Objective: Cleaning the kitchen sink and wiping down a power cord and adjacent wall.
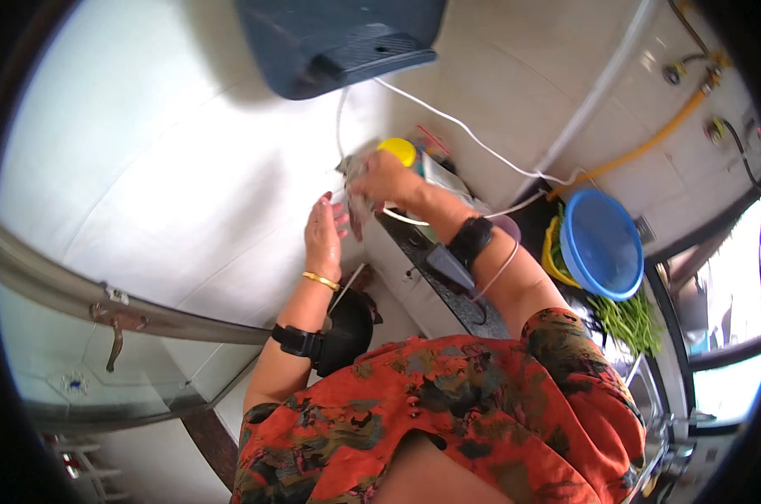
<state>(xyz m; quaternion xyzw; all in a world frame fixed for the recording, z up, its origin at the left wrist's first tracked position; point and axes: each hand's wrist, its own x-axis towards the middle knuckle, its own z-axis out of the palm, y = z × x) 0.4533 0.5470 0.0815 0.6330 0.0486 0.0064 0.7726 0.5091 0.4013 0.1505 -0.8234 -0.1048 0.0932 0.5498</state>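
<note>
My right hand grips a crumpled greyish cloth, blurred, near the corner end of the counter. The cloth hangs down below my fingers. My left hand is raised just to the left of it, fingers apart and palm turned towards the cloth, holding nothing. Behind my right hand stands a container with a yellow lid. A white cable runs from below the dark wall-mounted appliance to the right, behind my right forearm.
A granite counter edge runs under my right forearm. To the right are a blue plastic basin, a yellow basket and green bean-like vegetables. An orange gas hose crosses the wall. A glass door with a handle is at the left.
</note>
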